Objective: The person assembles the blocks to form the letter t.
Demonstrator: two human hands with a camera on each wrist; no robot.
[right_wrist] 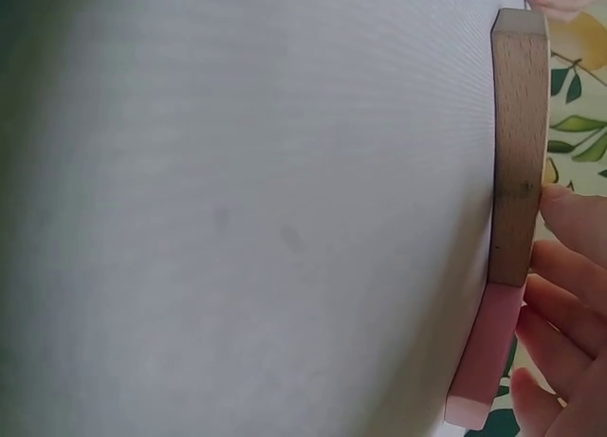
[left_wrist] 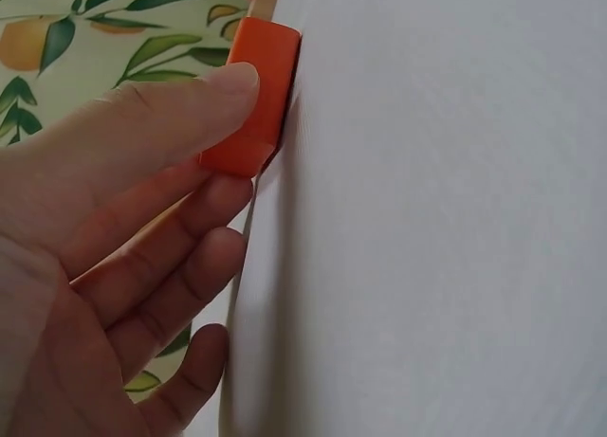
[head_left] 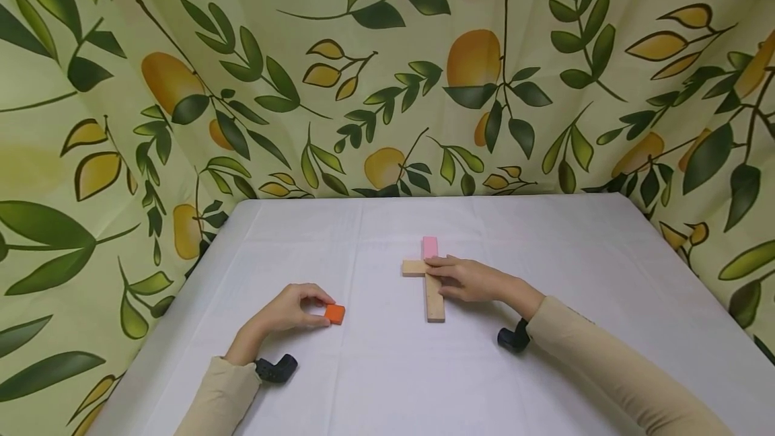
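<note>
My left hand [head_left: 287, 308] pinches a small orange block [head_left: 336, 314] between thumb and fingertips at the tablecloth. In the left wrist view the thumb lies on one face of it, and the other fingers are loosely bent below. To the right, a long plain wooden block [head_left: 434, 307] lies lengthwise, with a pink block [head_left: 430, 246] at its far end. A shorter plain wooden block [head_left: 414, 268] sticks out to the left near that joint. My right hand [head_left: 475, 280] rests on the blocks there, its fingers reaching across the joint and its thumb touching the long block.
A white cloth [head_left: 387, 382] covers the table. Behind and beside it hangs a curtain [head_left: 399, 120] printed with leaves and fruit. A black wrist mount [head_left: 277, 369] sits by the left cuff, another black mount [head_left: 513, 337] by the right cuff.
</note>
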